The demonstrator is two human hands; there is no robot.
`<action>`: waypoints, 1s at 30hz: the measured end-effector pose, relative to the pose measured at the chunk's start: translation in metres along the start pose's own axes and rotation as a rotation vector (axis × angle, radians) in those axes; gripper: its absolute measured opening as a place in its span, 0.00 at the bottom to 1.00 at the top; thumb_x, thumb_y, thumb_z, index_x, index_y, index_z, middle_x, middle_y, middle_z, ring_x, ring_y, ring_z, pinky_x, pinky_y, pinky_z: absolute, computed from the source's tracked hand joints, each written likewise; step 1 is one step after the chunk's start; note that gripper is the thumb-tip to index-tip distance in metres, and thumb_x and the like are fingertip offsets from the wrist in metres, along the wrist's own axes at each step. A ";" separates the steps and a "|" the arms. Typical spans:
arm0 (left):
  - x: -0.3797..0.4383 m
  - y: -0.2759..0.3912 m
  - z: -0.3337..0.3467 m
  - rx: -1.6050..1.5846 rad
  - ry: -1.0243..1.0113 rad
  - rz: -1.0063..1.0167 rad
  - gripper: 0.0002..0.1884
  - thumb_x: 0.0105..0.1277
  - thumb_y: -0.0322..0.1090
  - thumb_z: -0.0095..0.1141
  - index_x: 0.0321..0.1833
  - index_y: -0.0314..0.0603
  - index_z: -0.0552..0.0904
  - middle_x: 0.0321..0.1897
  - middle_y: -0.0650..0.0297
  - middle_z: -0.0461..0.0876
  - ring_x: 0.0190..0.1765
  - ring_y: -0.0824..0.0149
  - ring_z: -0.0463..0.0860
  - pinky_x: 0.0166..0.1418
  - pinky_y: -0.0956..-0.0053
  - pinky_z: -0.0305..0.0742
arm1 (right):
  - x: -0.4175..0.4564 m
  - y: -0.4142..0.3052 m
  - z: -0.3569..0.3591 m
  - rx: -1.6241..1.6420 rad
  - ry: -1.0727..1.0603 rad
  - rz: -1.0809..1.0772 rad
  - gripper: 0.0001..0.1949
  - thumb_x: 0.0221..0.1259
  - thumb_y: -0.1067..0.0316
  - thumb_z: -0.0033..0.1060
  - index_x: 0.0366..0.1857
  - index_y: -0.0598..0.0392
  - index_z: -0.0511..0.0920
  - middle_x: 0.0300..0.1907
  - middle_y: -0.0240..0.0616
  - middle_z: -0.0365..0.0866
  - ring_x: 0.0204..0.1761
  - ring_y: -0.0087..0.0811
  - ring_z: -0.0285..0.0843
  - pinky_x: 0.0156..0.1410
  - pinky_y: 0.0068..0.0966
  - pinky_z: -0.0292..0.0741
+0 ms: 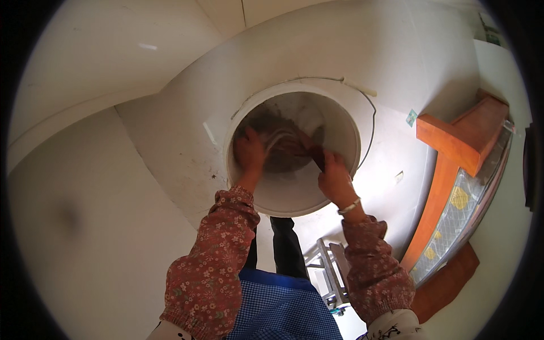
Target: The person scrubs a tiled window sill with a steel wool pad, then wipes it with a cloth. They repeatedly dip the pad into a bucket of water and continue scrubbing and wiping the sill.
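Before me stands a round white bucket (293, 193), seen from above, its inside dim and blurred. Both of my hands reach into its mouth. At the left inner side is my left hand (250, 151), fingers bent towards the dark contents (276, 127); whether it grips anything is hidden. My right hand (338, 178), at the right side of the rim, holds a dark reddish-brown object (316, 156) that slants down into the bucket. Its exact kind is unclear. Pale curved streaks show between the hands in the contents.
The bucket's wire handle (375, 123) with its white grip (359, 87) hangs on the far and right side. A wooden bed frame (450, 136) with a plastic-wrapped mattress (450, 225) stands at right. Near my legs is a stool-like wooden frame (329, 272).
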State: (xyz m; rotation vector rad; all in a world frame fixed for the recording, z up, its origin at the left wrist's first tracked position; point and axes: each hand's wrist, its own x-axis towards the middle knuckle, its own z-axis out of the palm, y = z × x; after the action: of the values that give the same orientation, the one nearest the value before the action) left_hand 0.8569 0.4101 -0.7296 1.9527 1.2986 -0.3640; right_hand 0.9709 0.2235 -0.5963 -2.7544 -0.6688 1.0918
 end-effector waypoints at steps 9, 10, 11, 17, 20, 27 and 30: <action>-0.003 0.031 -0.007 -0.042 0.517 0.523 0.11 0.72 0.37 0.58 0.50 0.41 0.88 0.53 0.49 0.85 0.52 0.44 0.86 0.56 0.53 0.81 | 0.123 -0.054 0.131 -0.147 0.061 -0.399 0.25 0.69 0.63 0.53 0.70 0.54 0.73 0.61 0.50 0.84 0.62 0.45 0.83 0.73 0.46 0.71; -0.001 0.034 -0.005 -0.110 0.439 0.577 0.12 0.73 0.38 0.58 0.50 0.41 0.88 0.51 0.49 0.86 0.52 0.45 0.86 0.58 0.54 0.80 | 0.127 -0.051 0.140 -0.139 -0.124 -0.307 0.24 0.68 0.61 0.54 0.67 0.53 0.75 0.57 0.48 0.87 0.59 0.45 0.86 0.72 0.47 0.73; -0.001 0.030 -0.004 -0.171 0.364 0.618 0.12 0.74 0.40 0.58 0.50 0.42 0.89 0.49 0.50 0.87 0.52 0.45 0.86 0.60 0.56 0.80 | 0.127 -0.052 0.145 -0.140 -0.194 -0.284 0.22 0.68 0.60 0.55 0.64 0.53 0.78 0.54 0.48 0.88 0.55 0.45 0.88 0.68 0.47 0.75; -0.014 0.033 -0.004 -0.302 -0.397 0.231 0.21 0.77 0.51 0.53 0.47 0.41 0.92 0.42 0.52 0.90 0.52 0.51 0.87 0.65 0.63 0.76 | 0.065 -0.029 0.111 -0.101 -0.240 -0.444 0.18 0.58 0.56 0.67 0.49 0.53 0.87 0.46 0.52 0.90 0.47 0.47 0.90 0.51 0.47 0.83; -0.021 0.011 -0.014 -0.603 -0.501 0.210 0.30 0.80 0.59 0.47 0.46 0.38 0.93 0.47 0.53 0.91 0.53 0.57 0.87 0.64 0.64 0.76 | 0.001 -0.047 0.043 0.258 -0.191 -0.407 0.24 0.50 0.65 0.78 0.52 0.62 0.81 0.44 0.57 0.88 0.48 0.57 0.86 0.53 0.47 0.81; -0.065 0.027 -0.018 -1.245 -0.944 -0.003 0.38 0.80 0.67 0.43 0.53 0.32 0.89 0.56 0.54 0.88 0.57 0.61 0.85 0.68 0.66 0.75 | -0.105 -0.100 -0.093 0.687 -0.105 0.008 0.24 0.56 0.68 0.74 0.56 0.66 0.77 0.40 0.55 0.88 0.43 0.51 0.89 0.52 0.37 0.82; -0.091 0.037 -0.014 -1.319 -0.910 -0.096 0.40 0.78 0.69 0.45 0.61 0.29 0.84 0.57 0.53 0.88 0.58 0.61 0.84 0.68 0.65 0.75 | -0.117 -0.111 -0.122 0.958 -0.116 0.042 0.30 0.60 0.73 0.66 0.70 0.64 0.73 0.51 0.47 0.88 0.52 0.32 0.87 0.61 0.29 0.80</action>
State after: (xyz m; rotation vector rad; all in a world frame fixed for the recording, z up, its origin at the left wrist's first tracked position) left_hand 0.8472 0.3516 -0.6500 0.4716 0.6520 -0.2600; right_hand 0.9374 0.2794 -0.4052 -1.8911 -0.0349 1.1672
